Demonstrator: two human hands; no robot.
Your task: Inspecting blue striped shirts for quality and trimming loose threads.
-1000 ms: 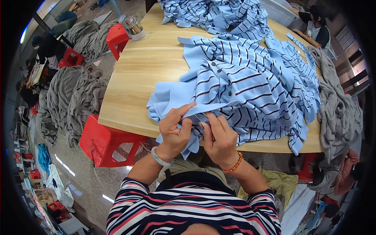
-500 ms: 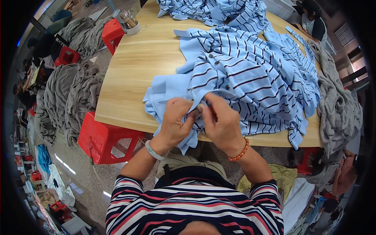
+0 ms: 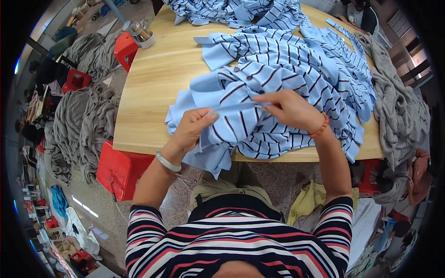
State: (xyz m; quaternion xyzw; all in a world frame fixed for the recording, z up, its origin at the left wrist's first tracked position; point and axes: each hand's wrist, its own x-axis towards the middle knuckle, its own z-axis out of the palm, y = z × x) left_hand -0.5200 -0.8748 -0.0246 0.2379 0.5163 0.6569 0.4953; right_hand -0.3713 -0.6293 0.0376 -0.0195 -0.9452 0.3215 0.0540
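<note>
A light-blue knit garment with dark stripes lies bunched at the near edge of the table. Dark buttons run along its front band. My left hand is closed on a plain blue edge of it, thumb on top. To the right, my right hand has its thumb and fingers closed on the other end of that band, slightly blurred. Between the two hands the band is stretched nearly straight. Folds of cloth hide the rest of the garment's shape.
More striped blue garments are heaped along the far and right side of the wooden table. Grey knits hang over its right edge. Red stools stand at the left. A jar of tools sits far left; a person sits far right.
My hands were close together, pinching the cloth at one spot. Now they are apart, the right one having moved right and up, and the band is drawn out between them.
</note>
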